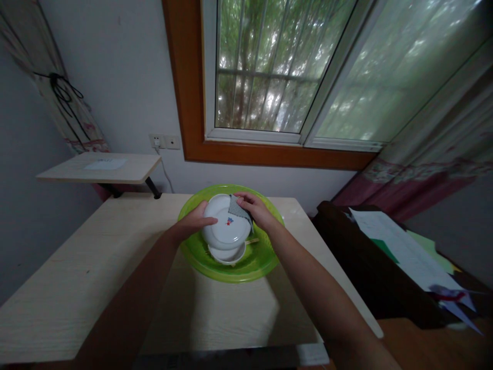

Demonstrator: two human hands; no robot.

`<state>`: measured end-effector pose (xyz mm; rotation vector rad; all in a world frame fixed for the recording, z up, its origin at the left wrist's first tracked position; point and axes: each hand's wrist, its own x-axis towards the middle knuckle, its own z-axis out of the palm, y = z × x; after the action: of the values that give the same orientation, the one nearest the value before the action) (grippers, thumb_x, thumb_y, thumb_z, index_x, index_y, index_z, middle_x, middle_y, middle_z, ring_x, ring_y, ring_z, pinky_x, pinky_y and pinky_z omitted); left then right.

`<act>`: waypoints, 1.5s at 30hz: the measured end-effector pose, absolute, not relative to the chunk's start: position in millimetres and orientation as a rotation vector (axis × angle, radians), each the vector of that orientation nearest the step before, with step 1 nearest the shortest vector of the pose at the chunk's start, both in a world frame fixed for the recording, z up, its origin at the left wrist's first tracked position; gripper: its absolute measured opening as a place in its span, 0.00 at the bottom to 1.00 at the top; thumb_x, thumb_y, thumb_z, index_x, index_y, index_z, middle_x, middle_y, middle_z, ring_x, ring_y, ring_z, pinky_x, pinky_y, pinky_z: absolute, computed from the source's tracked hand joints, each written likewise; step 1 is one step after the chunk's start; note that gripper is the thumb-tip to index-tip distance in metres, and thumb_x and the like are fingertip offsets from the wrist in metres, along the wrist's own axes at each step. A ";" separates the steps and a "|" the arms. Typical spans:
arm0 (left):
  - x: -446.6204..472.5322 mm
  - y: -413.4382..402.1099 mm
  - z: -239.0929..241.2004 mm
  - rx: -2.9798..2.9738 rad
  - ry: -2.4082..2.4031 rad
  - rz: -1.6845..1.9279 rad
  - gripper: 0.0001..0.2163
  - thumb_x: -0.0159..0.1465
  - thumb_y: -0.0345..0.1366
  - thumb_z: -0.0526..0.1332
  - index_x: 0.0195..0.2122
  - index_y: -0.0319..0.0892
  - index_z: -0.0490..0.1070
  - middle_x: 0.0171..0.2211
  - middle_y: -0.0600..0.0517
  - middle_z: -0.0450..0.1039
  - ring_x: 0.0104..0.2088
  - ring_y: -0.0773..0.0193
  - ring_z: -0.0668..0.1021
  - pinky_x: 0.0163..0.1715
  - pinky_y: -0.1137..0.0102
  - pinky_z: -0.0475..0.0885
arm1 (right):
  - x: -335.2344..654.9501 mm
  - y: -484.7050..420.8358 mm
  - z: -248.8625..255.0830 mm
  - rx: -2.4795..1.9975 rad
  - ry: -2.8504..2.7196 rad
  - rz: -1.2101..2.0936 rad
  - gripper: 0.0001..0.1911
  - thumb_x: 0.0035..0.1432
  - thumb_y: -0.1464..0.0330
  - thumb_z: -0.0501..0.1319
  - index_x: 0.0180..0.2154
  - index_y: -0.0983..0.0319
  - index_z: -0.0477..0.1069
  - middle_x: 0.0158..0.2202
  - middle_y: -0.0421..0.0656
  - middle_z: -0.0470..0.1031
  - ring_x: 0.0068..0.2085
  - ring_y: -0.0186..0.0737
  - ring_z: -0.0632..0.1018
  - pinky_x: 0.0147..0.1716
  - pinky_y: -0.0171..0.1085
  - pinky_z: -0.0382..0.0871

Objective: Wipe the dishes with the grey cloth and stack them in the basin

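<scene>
A white plate (pixel 224 232) with a small red and blue print is held tilted over a green basin (pixel 227 278). My left hand (pixel 194 220) grips its left rim, thumb on the face. At the upper right rim, my right hand (pixel 254 208) presses a grey cloth (pixel 238 208) against the plate, its fingers closed on the cloth. Below the plate, a white bowl (pixel 229 255) sits in the basin, partly hidden. Something thin and yellowish, perhaps chopsticks (pixel 252 241), shows to the right of the bowl.
The basin stands on a pale wooden table (pixel 127 267) against the wall. A small raised shelf (pixel 142 167) with a paper is at the back left. Right of the table, a dark piece of furniture (pixel 346 267) carries papers (pixel 400 252). A window (pixel 269 77) is ahead.
</scene>
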<state>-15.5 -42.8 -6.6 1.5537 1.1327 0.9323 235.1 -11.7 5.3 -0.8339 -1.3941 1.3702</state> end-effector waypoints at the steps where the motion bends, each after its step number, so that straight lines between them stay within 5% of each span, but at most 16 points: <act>1: -14.6 -42.7 -6.6 1.547 1.133 0.943 0.25 0.47 0.45 0.73 0.44 0.44 0.68 0.41 0.48 0.76 0.46 0.46 0.77 0.42 0.60 0.72 | 234.7 -12.2 6.0 -0.834 -1.381 1.373 0.19 0.48 0.59 0.72 0.42 0.57 0.78 0.34 0.38 0.77 0.34 0.37 0.74 0.35 0.36 0.67; 12: -12.1 -45.2 1.0 1.235 0.914 1.017 0.25 0.50 0.44 0.74 0.43 0.42 0.64 0.37 0.48 0.79 0.34 0.60 0.81 0.33 0.69 0.72 | 239.3 -2.6 3.8 -0.853 -1.029 1.361 0.25 0.43 0.58 0.74 0.44 0.56 0.75 0.34 0.39 0.78 0.34 0.39 0.75 0.34 0.38 0.71; 21: -7.9 -42.8 -2.1 1.276 1.029 1.017 0.35 0.47 0.42 0.75 0.53 0.42 0.61 0.44 0.45 0.76 0.41 0.53 0.80 0.38 0.61 0.76 | 239.6 0.6 1.1 -0.869 -1.023 1.332 0.24 0.44 0.55 0.73 0.43 0.57 0.74 0.38 0.40 0.79 0.38 0.41 0.77 0.40 0.40 0.72; 29: -12.2 -38.7 -3.8 1.523 0.979 1.144 0.36 0.52 0.41 0.70 0.61 0.41 0.62 0.61 0.43 0.67 0.61 0.47 0.70 0.62 0.56 0.63 | 237.2 -0.1 -5.6 -0.956 -1.248 1.259 0.21 0.48 0.55 0.70 0.43 0.57 0.77 0.40 0.41 0.80 0.40 0.42 0.77 0.42 0.40 0.71; 45: -11.4 -42.0 -3.1 1.544 1.022 1.000 0.34 0.48 0.42 0.71 0.56 0.42 0.67 0.56 0.44 0.73 0.57 0.41 0.73 0.58 0.54 0.67 | 236.0 -5.6 -8.2 -0.996 -1.658 0.902 0.17 0.61 0.57 0.62 0.48 0.55 0.79 0.50 0.43 0.79 0.51 0.45 0.76 0.56 0.46 0.66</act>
<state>-11.4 -42.0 -3.1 1.5445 1.0217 0.9996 236.0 -5.6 -8.2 -0.9962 -1.6577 0.9023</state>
